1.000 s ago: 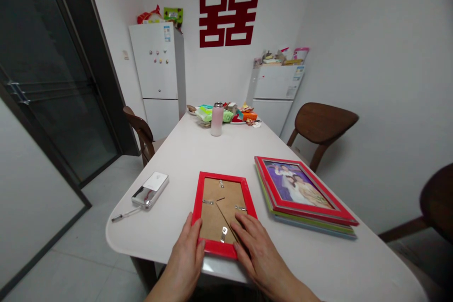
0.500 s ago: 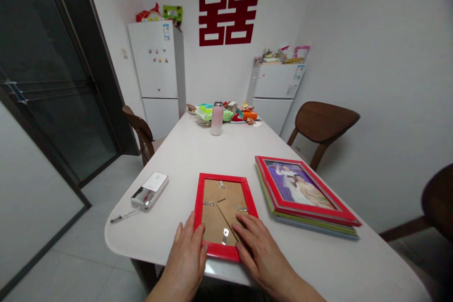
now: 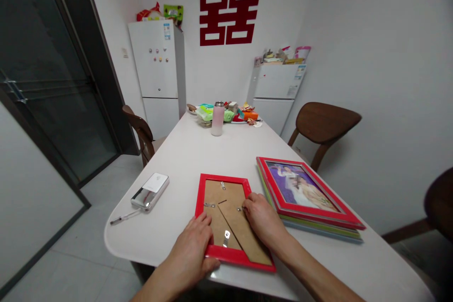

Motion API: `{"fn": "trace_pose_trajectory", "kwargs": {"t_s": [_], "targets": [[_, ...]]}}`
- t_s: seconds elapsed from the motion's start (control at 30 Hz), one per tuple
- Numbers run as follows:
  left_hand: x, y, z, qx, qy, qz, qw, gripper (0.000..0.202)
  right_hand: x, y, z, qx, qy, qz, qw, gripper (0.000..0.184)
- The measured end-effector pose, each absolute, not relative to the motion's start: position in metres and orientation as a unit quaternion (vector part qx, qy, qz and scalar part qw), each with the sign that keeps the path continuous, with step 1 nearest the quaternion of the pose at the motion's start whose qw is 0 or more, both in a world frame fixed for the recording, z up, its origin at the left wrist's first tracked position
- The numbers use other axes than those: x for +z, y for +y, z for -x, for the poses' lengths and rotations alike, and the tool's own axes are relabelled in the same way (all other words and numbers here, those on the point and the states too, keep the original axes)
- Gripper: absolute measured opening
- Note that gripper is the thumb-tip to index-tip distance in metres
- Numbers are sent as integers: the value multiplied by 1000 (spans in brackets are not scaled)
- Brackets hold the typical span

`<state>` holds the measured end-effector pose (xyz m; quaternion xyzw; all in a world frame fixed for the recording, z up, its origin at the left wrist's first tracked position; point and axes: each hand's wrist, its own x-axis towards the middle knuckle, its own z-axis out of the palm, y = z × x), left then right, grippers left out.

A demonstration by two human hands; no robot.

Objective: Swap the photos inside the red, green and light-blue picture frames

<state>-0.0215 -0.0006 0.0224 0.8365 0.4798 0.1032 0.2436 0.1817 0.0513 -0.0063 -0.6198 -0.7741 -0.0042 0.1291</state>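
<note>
White-walled room [image 3: 354,47], smooth white bench [image 3: 233,153]; left hand [image 3: 193,247] grasps red rectangular frame [image 3: 220,221]; right hand [image 3: 262,221] partly hides silver metal clip [image 3: 239,209], its grip unclear

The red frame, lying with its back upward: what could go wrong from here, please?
The red frame lies near the edge of the table, so a pull toward the person might tip it off. The right hand has its fingertips at a metal clip, which could perhaps pinch them. Its forearm is close to the frame stack and might nudge it.
</note>
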Motion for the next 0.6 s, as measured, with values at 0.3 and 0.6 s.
{"fn": "trace_pose_trajectory", "kwargs": {"t_s": [0.3, 0.6], "targets": [[24, -2, 22, 106, 479, -837, 242, 25, -2, 50, -183, 0, -775, 619, 129, 22], [23, 0, 22, 108, 488, -833, 236, 33, -1, 55, -179, 9, -772, 620, 139, 21]]}}
